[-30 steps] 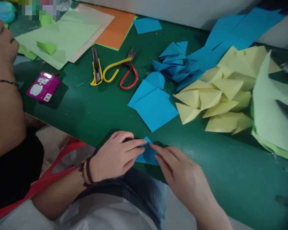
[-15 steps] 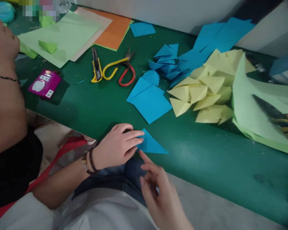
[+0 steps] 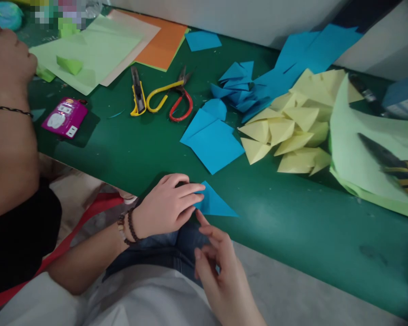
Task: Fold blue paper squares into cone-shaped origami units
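A folded blue paper triangle (image 3: 216,202) lies on the green table (image 3: 285,235) near its front edge. My left hand (image 3: 172,203) rests on the triangle's left part, fingers spread and lying flat, hiding that end. Just below, my right hand (image 3: 217,262) has its index finger stretched to the paper's lower edge beside my left fingertips, its other fingers loosely curled, with nothing held. Behind the triangle lie flat blue sheets (image 3: 216,145). Folded blue pieces (image 3: 236,86) and a pile of folded yellow pieces (image 3: 289,127) sit further back.
Scissors (image 3: 180,93) with red and yellow handles lie beside a yellow cutter (image 3: 138,93). A purple box (image 3: 66,117) is at left, near another person's arm (image 3: 10,113). Green sheets (image 3: 377,149) and a dark blade lie at right. Orange paper (image 3: 163,43) is at the back.
My right hand's thumb and palm have shifted slightly left and up, its index finger still at the paper. The other person's hand at left has moved a little to the right.
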